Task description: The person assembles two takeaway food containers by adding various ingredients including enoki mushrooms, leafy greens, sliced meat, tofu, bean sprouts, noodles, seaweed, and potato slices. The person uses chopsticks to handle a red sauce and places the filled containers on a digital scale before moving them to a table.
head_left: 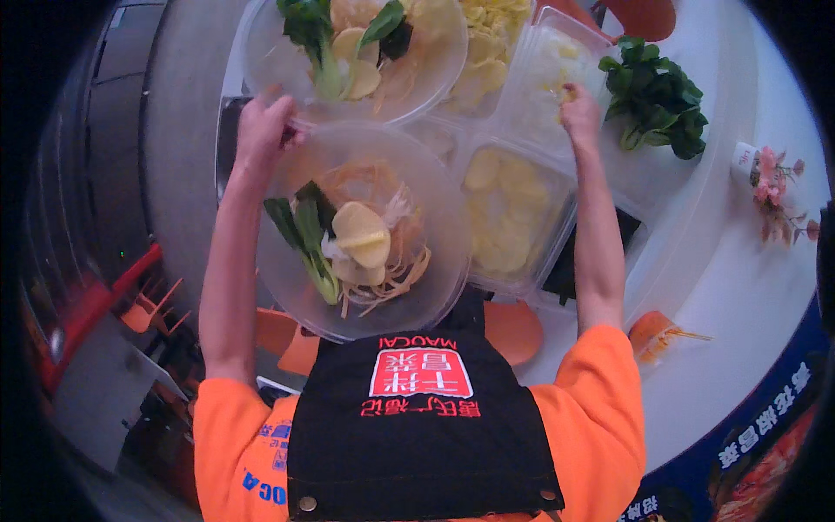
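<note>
My left hand (268, 126) is closed at the far-left rim of the near clear bowl (287, 296), close to where the far clear bowl (452, 83) meets it. Inside the near bowl lie green bok choy (304, 235), potato slices (361, 235), dark seaweed-like pieces and pale wide noodles (396, 283). Similar food fills the far bowl. My right hand (580, 115) hangs over a clear tub (544, 65) of whitish food. Its fingers are pinched together, with a small yellowish bit by the tips that I cannot make out.
Right of my left arm stands a tub of potato slices (504, 209), with yellow slices (487, 52) in another tub farther back. Leafy greens (657, 100) lie at the right. Beyond are a small flower pot (745, 161) and an orange cup (652, 335). Orange chairs (513, 331) stand below.
</note>
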Demonstrator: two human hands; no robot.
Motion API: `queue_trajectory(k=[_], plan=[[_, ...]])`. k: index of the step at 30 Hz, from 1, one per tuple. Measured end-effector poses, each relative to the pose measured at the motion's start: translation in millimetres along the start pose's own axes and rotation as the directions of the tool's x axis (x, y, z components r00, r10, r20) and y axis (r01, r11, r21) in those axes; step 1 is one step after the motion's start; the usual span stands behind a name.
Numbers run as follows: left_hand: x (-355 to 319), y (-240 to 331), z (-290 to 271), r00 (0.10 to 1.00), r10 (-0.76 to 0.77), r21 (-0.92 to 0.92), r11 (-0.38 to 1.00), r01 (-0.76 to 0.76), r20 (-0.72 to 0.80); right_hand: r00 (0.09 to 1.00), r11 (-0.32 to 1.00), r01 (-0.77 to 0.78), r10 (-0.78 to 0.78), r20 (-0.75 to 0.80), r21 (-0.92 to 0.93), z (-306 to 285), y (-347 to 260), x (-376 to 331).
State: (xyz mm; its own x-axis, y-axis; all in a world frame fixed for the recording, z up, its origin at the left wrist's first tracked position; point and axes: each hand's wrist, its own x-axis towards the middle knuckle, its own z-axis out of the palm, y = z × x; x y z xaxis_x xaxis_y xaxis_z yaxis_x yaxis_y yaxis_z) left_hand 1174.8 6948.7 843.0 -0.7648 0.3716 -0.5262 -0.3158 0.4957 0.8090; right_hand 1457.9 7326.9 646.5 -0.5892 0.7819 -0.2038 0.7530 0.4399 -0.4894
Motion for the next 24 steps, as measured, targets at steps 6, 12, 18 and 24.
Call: queue_trajectory(k=[6,12,18,24], plan=[[9.8,1.2,9.6,1.000,-0.018,0.039,0.999,0.017,0.022,0.997,0.931,-0.070,0.049,0.066,0.358,-39.8,-26.2,-22.7],[17.5,3.5,14.4,0.999,-0.027,0.089,0.996,0.023,0.043,0.998,0.711,0.030,-0.054,0.012,0.703,-126.3,-121.0,-85.7],[17.8,10.9,24.6,0.998,-0.007,0.089,0.996,0.001,0.070,0.848,0.611,0.114,-0.471,0.244,0.784,-144.6,-240.4,-200.8],[7.7,12.2,19.6,0.999,0.045,0.112,0.993,-0.047,0.025,0.970,0.678,0.168,-0.243,0.002,0.715,-112.9,-178.8,-141.0]])
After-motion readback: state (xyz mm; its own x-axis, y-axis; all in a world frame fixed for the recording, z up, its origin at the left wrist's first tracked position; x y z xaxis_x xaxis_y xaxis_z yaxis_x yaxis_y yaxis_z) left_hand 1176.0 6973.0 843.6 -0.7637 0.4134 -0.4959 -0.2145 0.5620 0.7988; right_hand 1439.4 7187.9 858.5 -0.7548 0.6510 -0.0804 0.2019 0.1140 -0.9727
